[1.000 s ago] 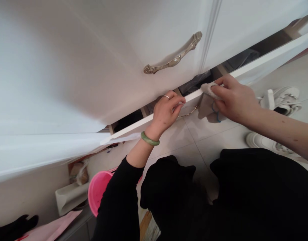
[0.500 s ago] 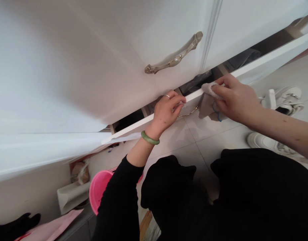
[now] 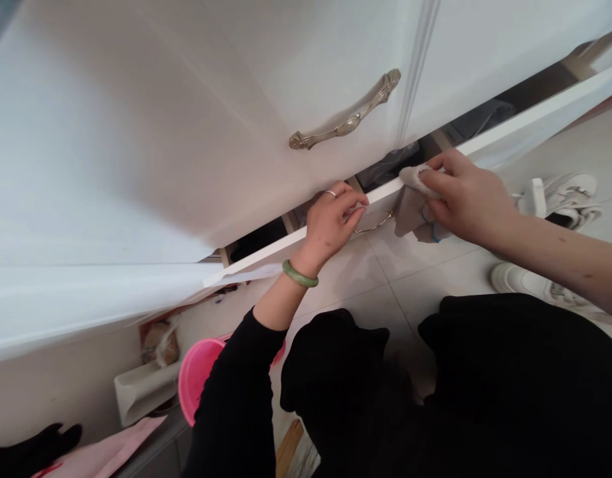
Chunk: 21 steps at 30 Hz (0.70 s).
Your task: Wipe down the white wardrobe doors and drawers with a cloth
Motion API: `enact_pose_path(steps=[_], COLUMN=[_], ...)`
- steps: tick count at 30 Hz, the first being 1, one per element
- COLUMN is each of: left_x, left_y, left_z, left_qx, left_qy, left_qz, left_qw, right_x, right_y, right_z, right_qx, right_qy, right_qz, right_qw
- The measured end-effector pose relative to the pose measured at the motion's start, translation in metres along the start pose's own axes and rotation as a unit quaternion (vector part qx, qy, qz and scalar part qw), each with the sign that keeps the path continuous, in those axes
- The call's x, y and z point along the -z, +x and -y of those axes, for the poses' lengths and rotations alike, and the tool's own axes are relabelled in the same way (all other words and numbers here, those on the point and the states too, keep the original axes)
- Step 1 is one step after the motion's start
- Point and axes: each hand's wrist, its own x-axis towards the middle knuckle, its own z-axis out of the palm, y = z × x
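Observation:
A white drawer (image 3: 266, 250) stands partly pulled out of a white cabinet (image 3: 186, 133), with dark items and dividers inside. My left hand (image 3: 333, 222), with a ring and a green bangle, rests over the drawer's front edge, fingers curled over it. My right hand (image 3: 460, 192) pinches a pale cloth (image 3: 413, 202) against the top edge, further right. The cloth hangs down over the drawer front, near a metal handle (image 3: 378, 224). Whether the left fingers grip the edge firmly is hard to tell.
A larger metal handle (image 3: 348, 123) is on the cabinet front above. White shoes (image 3: 575, 199) stand on the tiled floor at the right. At the lower left are a pink bucket (image 3: 196, 375), a pale box-like object (image 3: 144, 392) and pink material (image 3: 107, 451).
The view has shifted very slightly. Both hands and the cloth look almost the same as before.

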Motion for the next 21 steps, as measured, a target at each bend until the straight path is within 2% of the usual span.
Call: enact_pose_path(steps=[3, 5, 9, 15, 21], left_x=[-0.005, -0.012, -0.029, -0.043, -0.047], left_y=[-0.001, -0.004, -0.011, -0.018, -0.021], left_z=[-0.004, -0.006, -0.002, 0.014, 0.02], left_qx=[0.004, -0.001, -0.043, -0.043, -0.06], left_qy=[0.024, 0.069, 0.149, 0.151, 0.169], left_qz=[-0.02, -0.052, -0.115, -0.081, -0.084], left_qw=[1.0, 0.996, 0.981, 0.984, 0.98], right_x=[0.002, 0.002, 0.0, -0.006, -0.007], right_y=[0.0, 0.0, -0.001, -0.001, -0.004], right_z=[0.001, 0.002, 0.002, 0.005, 0.016], right_qx=[-0.014, -0.019, -0.022, -0.011, -0.043], right_qy=[0.011, 0.025, 0.035, 0.035, 0.091], right_qz=[0.01, 0.013, -0.004, -0.019, -0.006], right_qw=[1.0, 0.999, 0.999, 0.999, 0.995])
